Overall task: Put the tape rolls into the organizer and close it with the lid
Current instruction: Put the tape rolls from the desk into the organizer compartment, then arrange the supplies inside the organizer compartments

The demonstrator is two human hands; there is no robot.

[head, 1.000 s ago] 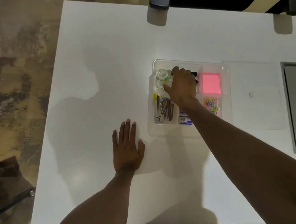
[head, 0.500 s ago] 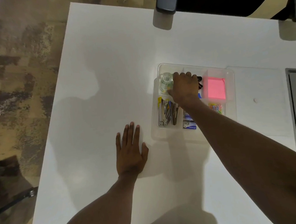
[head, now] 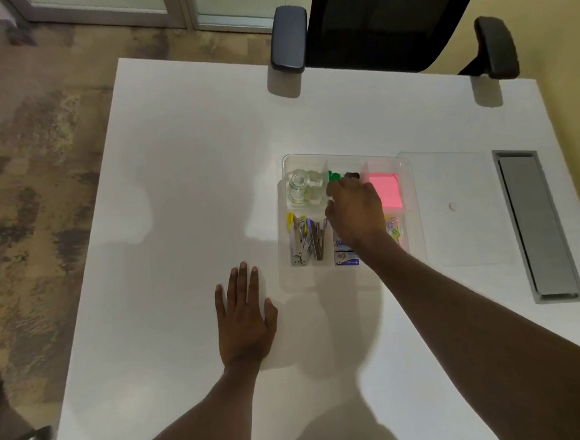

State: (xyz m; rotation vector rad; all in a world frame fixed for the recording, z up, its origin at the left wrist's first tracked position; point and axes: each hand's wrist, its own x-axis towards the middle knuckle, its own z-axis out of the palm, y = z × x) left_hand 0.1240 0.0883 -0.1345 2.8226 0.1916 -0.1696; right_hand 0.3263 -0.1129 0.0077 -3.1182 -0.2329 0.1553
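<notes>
Shifting rightward off the clear tape rolls [head: 305,187], the right hand [head: 355,212] hovers curled over the organizer [head: 406,163], grip unclear; left hand [head: 244,321] stays flat, empty, on the table [head: 177,193]; lid [head: 459,208] beside.

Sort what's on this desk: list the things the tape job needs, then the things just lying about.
Needed:
tape rolls, in the organizer's far-left compartment
organizer
lid, flat beside the organizer
right hand, over the organizer

Lying about:
pink sticky notes
paper clips
metal clips
left hand, flat on the desk

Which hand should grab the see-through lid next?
Probably the right hand: it hovers over the clear plastic organizer, and the flat clear lid lies just right of it. The left hand rests flat on the white table, farther away.
</notes>
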